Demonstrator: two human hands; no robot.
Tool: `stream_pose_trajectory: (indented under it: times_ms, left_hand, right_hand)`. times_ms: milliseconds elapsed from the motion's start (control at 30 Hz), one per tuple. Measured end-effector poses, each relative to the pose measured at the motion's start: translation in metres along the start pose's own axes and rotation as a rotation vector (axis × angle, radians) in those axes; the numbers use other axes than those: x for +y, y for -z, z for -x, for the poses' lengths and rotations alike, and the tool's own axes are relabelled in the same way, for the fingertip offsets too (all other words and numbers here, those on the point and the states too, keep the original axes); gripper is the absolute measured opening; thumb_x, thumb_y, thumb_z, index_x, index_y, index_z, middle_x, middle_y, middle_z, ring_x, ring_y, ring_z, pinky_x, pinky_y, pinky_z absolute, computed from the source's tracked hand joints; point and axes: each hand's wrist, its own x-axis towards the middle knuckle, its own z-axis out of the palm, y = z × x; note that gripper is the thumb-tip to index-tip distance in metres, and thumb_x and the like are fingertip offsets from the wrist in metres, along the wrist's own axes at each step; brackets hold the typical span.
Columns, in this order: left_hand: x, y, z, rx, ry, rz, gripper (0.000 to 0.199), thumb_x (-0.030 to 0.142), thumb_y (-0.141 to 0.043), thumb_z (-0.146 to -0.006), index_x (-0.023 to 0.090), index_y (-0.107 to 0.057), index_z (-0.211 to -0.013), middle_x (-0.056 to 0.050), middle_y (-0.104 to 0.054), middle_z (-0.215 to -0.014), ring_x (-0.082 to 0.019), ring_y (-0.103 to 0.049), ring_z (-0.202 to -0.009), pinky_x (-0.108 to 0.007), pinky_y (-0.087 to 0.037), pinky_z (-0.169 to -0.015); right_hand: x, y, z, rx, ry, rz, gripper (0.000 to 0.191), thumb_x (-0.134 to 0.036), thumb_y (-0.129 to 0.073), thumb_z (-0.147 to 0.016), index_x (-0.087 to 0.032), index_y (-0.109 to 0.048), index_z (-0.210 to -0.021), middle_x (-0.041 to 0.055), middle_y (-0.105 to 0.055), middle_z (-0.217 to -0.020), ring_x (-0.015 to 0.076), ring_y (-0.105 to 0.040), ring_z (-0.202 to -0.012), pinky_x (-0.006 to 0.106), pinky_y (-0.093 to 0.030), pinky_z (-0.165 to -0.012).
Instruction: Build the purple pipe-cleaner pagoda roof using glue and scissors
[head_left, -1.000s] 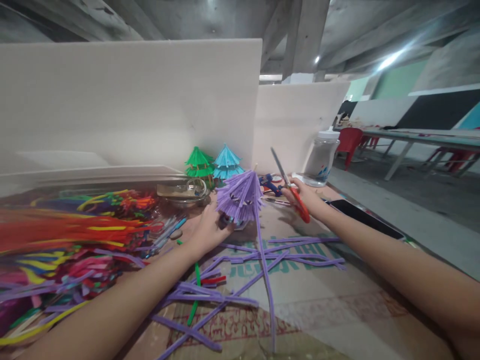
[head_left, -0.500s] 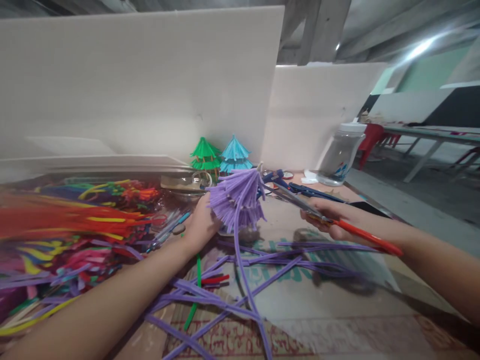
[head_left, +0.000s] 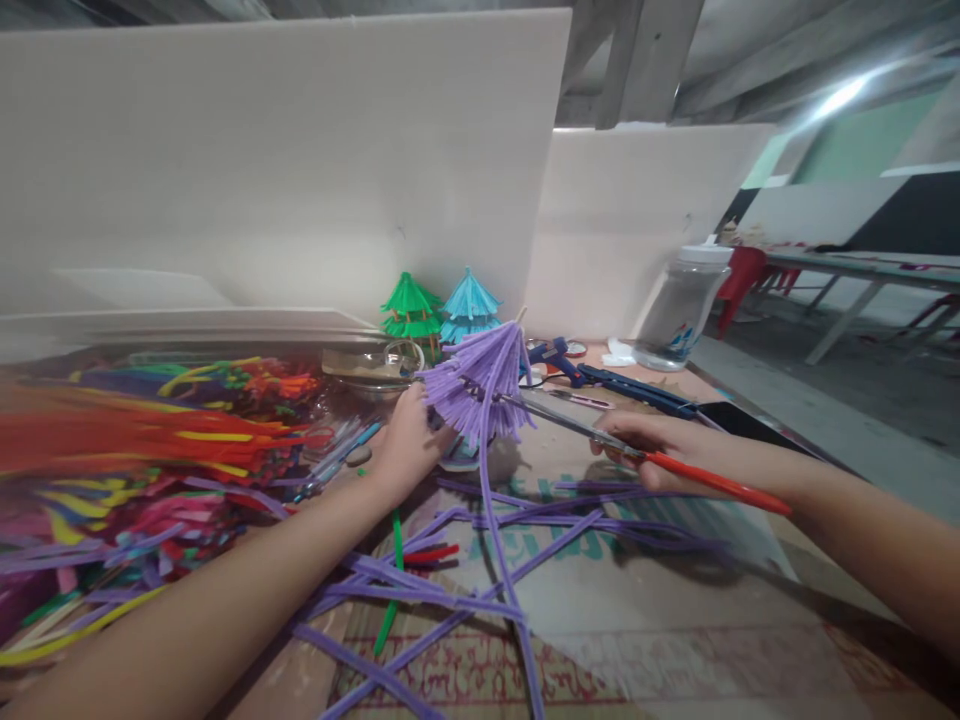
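Note:
My left hand [head_left: 409,440] holds a purple pipe-cleaner tree [head_left: 480,375] from its left side; most of the fingers are hidden behind the layered strands. One long purple strand hangs from the tree down to the table. In my right hand [head_left: 637,445] is a pair of scissors with red handles [head_left: 712,480], its blades reaching left to the tree's right side, by the lower tier. Loose purple pipe cleaners [head_left: 442,595] lie crossed on the table below, beside a green piece [head_left: 386,625] and short red pieces.
Behind stand a green tree [head_left: 409,305] and a light blue tree [head_left: 470,300]. Piles of colourful pipe cleaners [head_left: 187,435] cover the left. A blue glue gun [head_left: 555,358], a long dark blue tool [head_left: 637,388] and a clear bottle [head_left: 679,310] sit at the back right.
The scissors have moved left and slightly down, their tips now against the tree's lower right side. The purple tree has tilted and shifted slightly.

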Motion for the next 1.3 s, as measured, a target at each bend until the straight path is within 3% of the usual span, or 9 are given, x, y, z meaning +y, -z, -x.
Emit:
stream_pose_trajectory:
  times_ms: [300,433,567,800,1067,1300]
  left_hand:
    - [0.021,-0.001,0.005,0.028,0.016,0.036,0.035,0.025,-0.061,-0.086,0.018,-0.059,-0.12,-0.011,-0.059,-0.125,-0.027,-0.054,-0.12,-0.043,-0.042,-0.108]
    - [0.022,0.0,0.005,0.013,-0.069,0.015,0.026,0.03,-0.058,-0.089,0.016,-0.062,-0.111,-0.013,-0.061,-0.119,-0.027,-0.055,-0.116,-0.044,-0.044,-0.104]
    - [0.022,0.0,0.004,0.013,-0.114,0.025,0.028,0.031,-0.056,-0.091,0.016,-0.06,-0.114,-0.012,-0.062,-0.121,-0.027,-0.056,-0.117,-0.044,-0.043,-0.105]
    - [0.026,0.0,0.006,0.016,-0.085,-0.007,0.032,0.034,-0.057,-0.091,0.018,-0.06,-0.118,-0.011,-0.063,-0.123,-0.027,-0.056,-0.12,-0.044,-0.044,-0.105]
    - [0.031,0.0,0.005,0.011,-0.072,0.034,0.034,0.034,-0.059,-0.09,0.019,-0.058,-0.12,-0.011,-0.063,-0.124,-0.027,-0.057,-0.12,-0.042,-0.044,-0.105]
    - [0.025,0.003,0.008,-0.087,-0.094,0.041,0.03,0.04,-0.05,-0.095,0.018,-0.056,-0.115,-0.012,-0.061,-0.118,-0.026,-0.056,-0.115,-0.041,-0.044,-0.101]
  right_hand:
    - [0.004,-0.004,0.0,-0.03,-0.036,0.022,0.044,-0.06,-0.056,-0.089,-0.024,-0.056,-0.113,0.0047,-0.056,-0.099,0.0223,-0.053,-0.087,0.033,-0.042,-0.073]
    - [-0.003,-0.008,0.0,-0.036,-0.01,-0.019,0.049,-0.067,-0.051,-0.088,-0.023,-0.054,-0.109,0.0039,-0.053,-0.095,0.0205,-0.05,-0.083,0.031,-0.04,-0.069]
    - [-0.009,-0.012,0.0,-0.02,0.007,-0.043,0.052,-0.071,-0.048,-0.088,-0.022,-0.053,-0.104,0.0035,-0.052,-0.094,0.0192,-0.049,-0.082,0.03,-0.039,-0.068]
    - [-0.024,-0.02,-0.001,0.035,-0.027,-0.045,0.054,-0.073,-0.043,-0.089,-0.022,-0.054,-0.105,0.003,-0.053,-0.089,0.0189,-0.048,-0.077,0.029,-0.038,-0.065]
    - [-0.032,-0.026,-0.003,0.061,-0.106,0.052,0.044,-0.061,-0.051,-0.089,-0.023,-0.058,-0.11,0.003,-0.058,-0.088,0.0196,-0.052,-0.077,0.028,-0.04,-0.064]
    - [-0.032,-0.024,-0.003,0.105,-0.104,0.053,0.047,-0.067,-0.051,-0.088,-0.023,-0.057,-0.103,0.0021,-0.056,-0.087,0.0182,-0.05,-0.075,0.027,-0.038,-0.063]
